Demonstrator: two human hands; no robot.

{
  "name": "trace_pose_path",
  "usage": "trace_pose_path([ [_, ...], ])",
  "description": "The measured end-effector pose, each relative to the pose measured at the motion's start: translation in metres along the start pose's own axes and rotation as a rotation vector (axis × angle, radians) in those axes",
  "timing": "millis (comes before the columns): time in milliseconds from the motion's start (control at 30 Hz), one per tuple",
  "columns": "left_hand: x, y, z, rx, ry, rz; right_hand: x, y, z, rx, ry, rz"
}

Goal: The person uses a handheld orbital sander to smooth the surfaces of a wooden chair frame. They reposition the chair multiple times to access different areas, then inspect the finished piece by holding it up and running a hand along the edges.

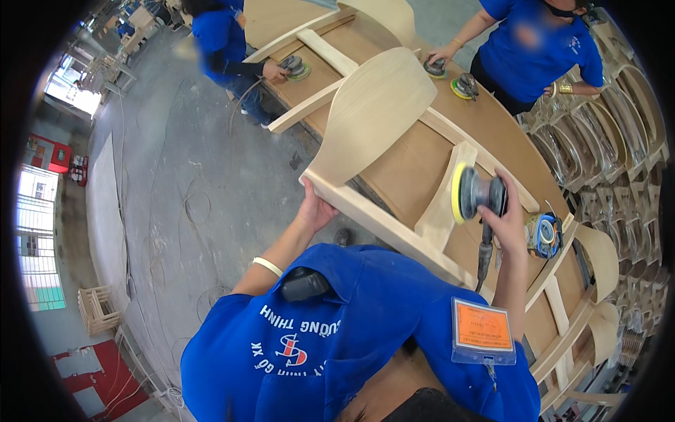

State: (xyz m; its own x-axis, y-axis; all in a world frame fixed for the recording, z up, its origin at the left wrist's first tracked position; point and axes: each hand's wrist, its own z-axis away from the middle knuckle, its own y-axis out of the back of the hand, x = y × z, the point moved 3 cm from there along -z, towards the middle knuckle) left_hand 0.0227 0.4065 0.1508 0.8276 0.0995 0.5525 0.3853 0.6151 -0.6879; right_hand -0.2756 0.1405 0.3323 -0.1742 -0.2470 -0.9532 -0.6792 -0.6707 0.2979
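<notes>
A pale wooden chair frame [385, 219] lies across the brown-topped table, with a broad curved backrest [383, 105] rising from its far end. My left hand [318, 209] grips the frame's corner, right below the backrest; some of its fingers are hidden behind the wood. In my right hand [508, 214] is a round orbital sander [479, 193], its body dark and its pad edged in yellow. The pad is tilted on edge beside the frame's curved crosspiece [448, 200]; whether they touch I cannot tell. A hose runs down from the sander.
Across the table [517, 158], one person's hand [443, 55] rests on a sander, with another sander [465, 86] nearby. A second person holds a sander [295, 68] at another frame. A container of small items [544, 235] stands at right, near more chair frames. Hoses trail over the floor.
</notes>
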Motion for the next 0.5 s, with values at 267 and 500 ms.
trace_pose_path([
  [267, 0.033, -0.019, 0.016, -0.160, 0.011, -0.141, -0.081, -0.053, -0.078, -0.009, 0.146, 0.048],
  [500, 0.044, -0.018, 0.011, -0.387, 0.001, -0.164, -0.101, -0.054, -0.079, 0.067, 0.091, 0.018],
])
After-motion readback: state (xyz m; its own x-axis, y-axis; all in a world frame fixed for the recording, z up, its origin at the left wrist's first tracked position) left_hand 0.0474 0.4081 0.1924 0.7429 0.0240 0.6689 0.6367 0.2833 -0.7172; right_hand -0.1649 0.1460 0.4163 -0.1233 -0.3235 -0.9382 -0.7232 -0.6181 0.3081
